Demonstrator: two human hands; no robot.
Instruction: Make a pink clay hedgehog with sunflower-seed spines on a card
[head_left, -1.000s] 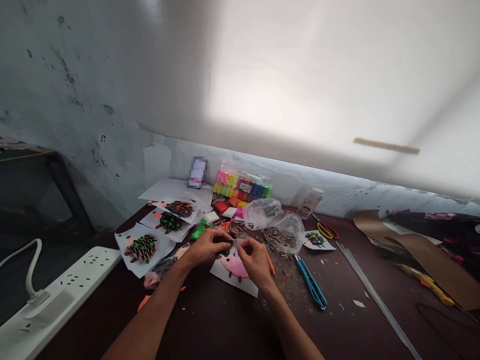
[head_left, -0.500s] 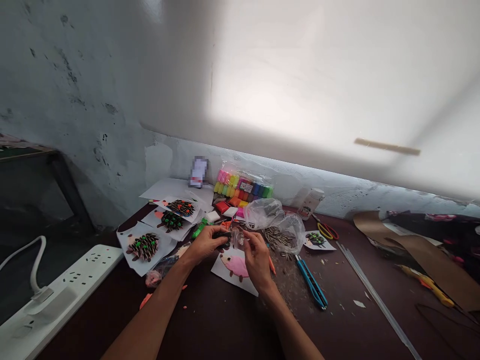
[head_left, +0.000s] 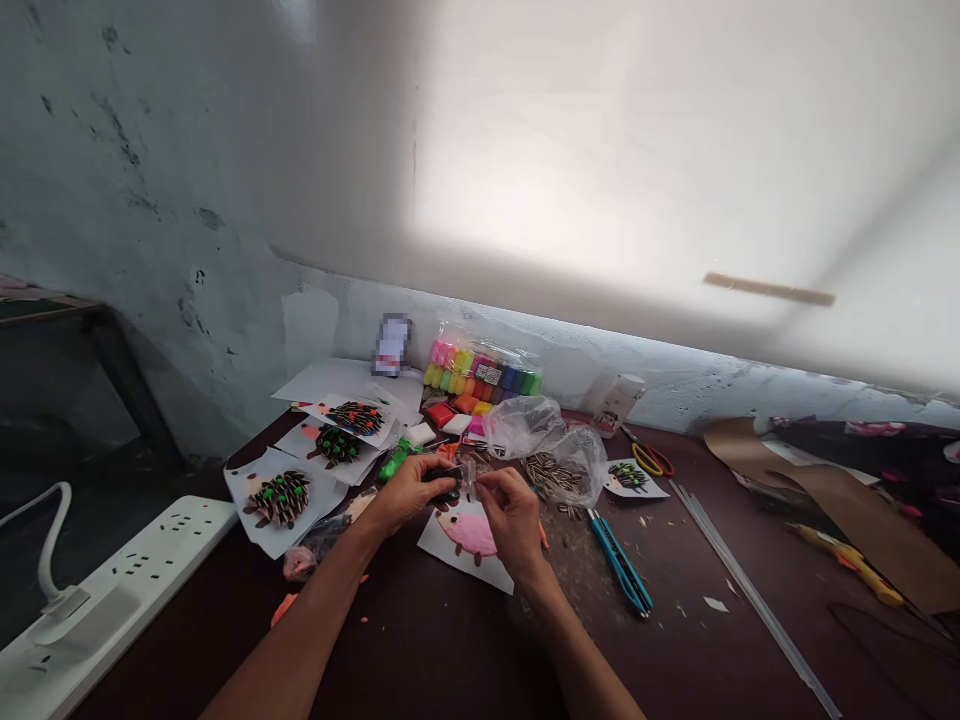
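My left hand (head_left: 412, 490) is closed around a small black lump (head_left: 445, 489), perhaps black modelling clay, partly covered by clear plastic wrap (head_left: 468, 476). Thumb and fingers of my right hand (head_left: 512, 510) pinch the other end of that wrap. Just below both hands lies a white card with a pink clay hedgehog (head_left: 472, 533), partly hidden by my right hand. Beyond my right hand, an opened clear bag (head_left: 592, 465) holds striped sunflower seeds (head_left: 551, 475).
Finished hedgehog cards (head_left: 279, 497) lie at left, near a white power strip (head_left: 161, 570). Coloured clay packs (head_left: 480, 375) stand by the wall. To the right are a teal utility knife (head_left: 619, 562), scissors (head_left: 652, 459), glue sticks (head_left: 750, 590) and a yellow glue gun (head_left: 847, 560).
My right hand has shifted its fingers on the clear wrap, which looks narrower and more bunched between the hands. The camera view has moved slightly.
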